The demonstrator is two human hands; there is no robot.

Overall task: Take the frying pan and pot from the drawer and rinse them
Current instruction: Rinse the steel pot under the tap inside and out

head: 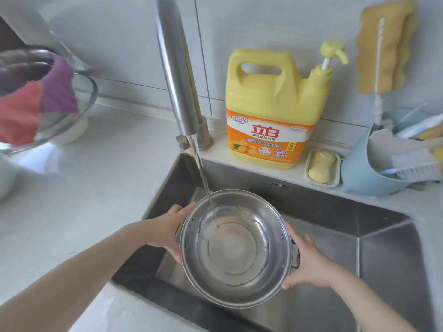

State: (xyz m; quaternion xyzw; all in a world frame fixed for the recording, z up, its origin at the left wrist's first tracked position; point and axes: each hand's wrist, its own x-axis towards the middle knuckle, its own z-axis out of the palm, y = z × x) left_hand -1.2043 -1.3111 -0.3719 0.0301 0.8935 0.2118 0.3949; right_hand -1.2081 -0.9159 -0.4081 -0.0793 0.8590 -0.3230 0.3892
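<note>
Left hand [167,230] grips pot [236,248] at left rim, fingers curled round edge. Right hand [309,259] grips right side by handle. Pot at lower centre of frame, held over steel sink [383,248], mouth up. Water stream [206,185] from tap [178,75] lands inside pot. Yellow detergent bottle [275,109], soap dish [322,167] on table ledge, upper right. Glass bowl with cloths [36,99] upper left.

A home kitchen: steel sink [383,248], faucet [178,75], dish-soap jug [271,104], soap bar [321,166]
</note>
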